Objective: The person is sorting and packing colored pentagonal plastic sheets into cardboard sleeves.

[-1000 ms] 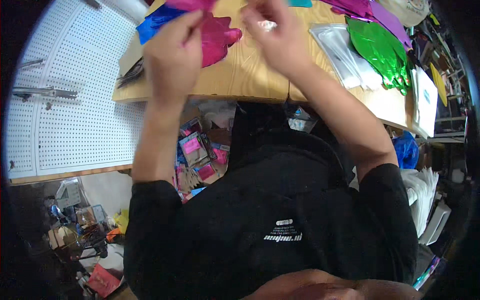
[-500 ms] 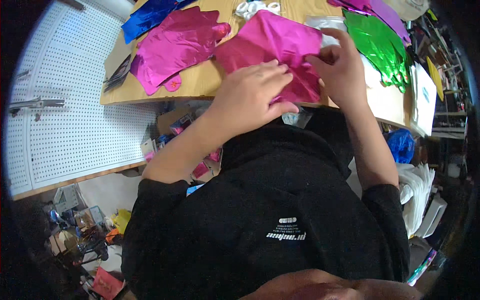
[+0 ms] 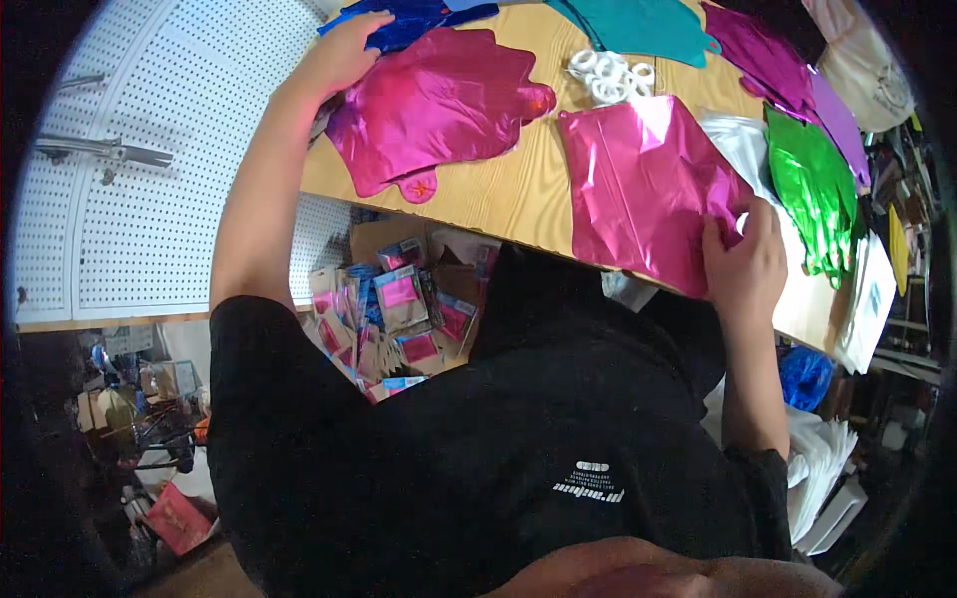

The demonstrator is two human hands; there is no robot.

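Note:
My left hand (image 3: pixel 346 52) reaches to the far left of the table, its fingers stretched out over a blue foil sheet (image 3: pixel 414 26). Next to it lies a stack of flat pink foil balloons (image 3: pixel 444 105) with scalloped edges and a small round tab. My right hand (image 3: pixel 750 261) grips the lower right corner of a folded pink foil balloon (image 3: pixel 638 179), thumb on top, other fingers partly hidden. That balloon lies flat, roughly rectangular, at the table's front edge.
White rings (image 3: pixel 610 76) sit beyond the folded balloon. Teal foil (image 3: pixel 648 28), clear plastic bags (image 3: pixel 736 145) and green foil (image 3: pixel 812 189) lie farther back and right. Under the table edge, a cardboard box (image 3: pixel 384 239) holds pink packets. A pegboard (image 3: pixel 159 199) stands at left.
My left hand has left the folded pink balloon and swung far left to the blue foil. My right hand now holds that balloon's lower corner. The whole view has shifted.

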